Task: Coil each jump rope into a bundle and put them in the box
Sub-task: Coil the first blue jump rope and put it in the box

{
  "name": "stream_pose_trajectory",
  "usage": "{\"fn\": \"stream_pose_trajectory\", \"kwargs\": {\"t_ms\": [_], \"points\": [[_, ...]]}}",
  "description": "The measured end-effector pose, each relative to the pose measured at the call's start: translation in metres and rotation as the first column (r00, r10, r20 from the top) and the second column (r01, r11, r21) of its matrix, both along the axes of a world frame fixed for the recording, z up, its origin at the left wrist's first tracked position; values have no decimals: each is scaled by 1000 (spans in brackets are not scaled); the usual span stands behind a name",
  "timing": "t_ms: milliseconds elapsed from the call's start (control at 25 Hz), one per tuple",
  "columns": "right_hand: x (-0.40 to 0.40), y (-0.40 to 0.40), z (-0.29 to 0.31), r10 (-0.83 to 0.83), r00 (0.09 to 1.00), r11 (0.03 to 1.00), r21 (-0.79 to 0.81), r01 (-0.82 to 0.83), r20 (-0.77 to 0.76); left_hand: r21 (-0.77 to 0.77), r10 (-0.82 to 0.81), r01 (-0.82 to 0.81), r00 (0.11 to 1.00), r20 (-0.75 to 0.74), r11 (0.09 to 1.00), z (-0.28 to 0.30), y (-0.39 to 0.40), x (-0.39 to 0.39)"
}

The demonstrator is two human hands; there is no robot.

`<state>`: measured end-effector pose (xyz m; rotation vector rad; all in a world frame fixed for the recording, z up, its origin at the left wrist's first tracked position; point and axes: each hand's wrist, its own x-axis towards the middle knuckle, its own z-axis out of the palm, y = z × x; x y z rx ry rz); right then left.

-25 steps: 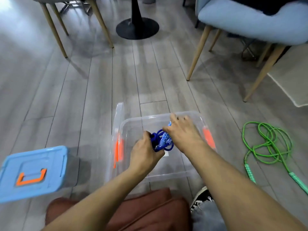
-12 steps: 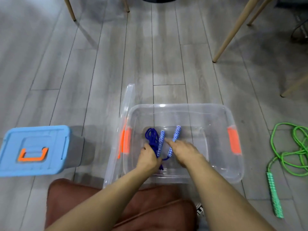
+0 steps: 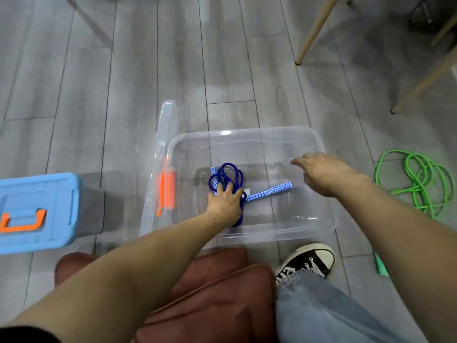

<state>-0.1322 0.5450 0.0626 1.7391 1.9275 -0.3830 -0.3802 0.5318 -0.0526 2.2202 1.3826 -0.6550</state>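
**Blue rope in the box, green rope not yet coiled**

The blue jump rope (image 3: 226, 180) lay on the floor of the clear box (image 3: 247, 131), left of centre. Its cord was bunched in loose loops. One patterned handle (image 3: 270, 191) stuck out to the right, and the other peeked out behind the loops.

Your left hand (image 3: 226, 203) was down inside the box, palm on the bundle, fingers spread over the cord. That read as pressing the coil flat so it wouldn't spring open. Whether the grip was closed round the cord or just resting on it, I couldn't tell.

Your right hand (image 3: 324, 173) hovered over the box's right half with the grip loosely open and nothing in it, well clear of the rope.

The right half of the box was bare, so it looked to have room for a second bundle. The walls were see-through, so the rim was easy to misjudge on entry.

The clear lid (image 3: 160, 169) leaned against the box's left wall, by an orange latch (image 3: 168, 189).

The green jump rope (image 3: 418, 181) sat uncoiled on the floor just right of the box. Nothing lay between them, so that side gave the shortest reach.

A blue bin (image 3: 37, 209) stood to the left, apart from the lid. Chair legs (image 3: 311, 30) were beyond the box, out of the way. Your shoe (image 3: 306, 261) was just beside the near rim.
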Motion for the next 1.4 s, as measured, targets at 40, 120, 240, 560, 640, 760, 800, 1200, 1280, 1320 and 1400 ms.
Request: {"fn": "stream_pose_trajectory", "kwargs": {"t_ms": [40, 120, 240, 560, 640, 760, 800, 1200, 1280, 1320, 1400], "points": [[10, 0, 8, 41, 999, 999, 32, -42, 16, -24, -11, 11, 1000, -15, 1000, -6, -4, 5], [25, -8, 15, 89, 996, 993, 74, -89, 2, -18, -1, 1, 999, -33, 1000, -12, -12, 15], [43, -29, 8, 85, 992, 995, 55, -80, -97, 102, -73, 78, 996, -47, 992, -17, -13, 27], [55, -59, -24, 147, 981, 971, 208, -119, -127, -46, -465, 463, 875, -133, 885, -38, -15, 78], [48, -56, -32, 185, 978, 954, 255, -156, -92, 0, -372, 379, 909, -188, 925, -37, -15, 79], [47, -60, -45, 253, 967, 944, 226, -239, -37, 105, -239, 266, 947, -217, 958, -33, -10, 67], [47, -62, -48, 270, 963, 941, 216, -261, -12, 114, -231, 264, 942, -243, 958, -33, -9, 59], [31, -55, -49, 317, 933, 919, 188, -346, 169, 65, -46, 81, 905, -422, 995, -37, 6, -32], [35, -58, -55, 341, 927, 894, 251, -371, 157, 38, -84, 113, 889, -449, 993, -40, 7, -41], [36, -58, -57, 352, 925, 887, 263, -379, 142, 42, -101, 138, 873, -478, 990, -40, 6, -43], [34, -56, -54, 345, 931, 894, 258, -365, 122, 65, -149, 215, 836, -528, 975, -38, 1, -40]]}}
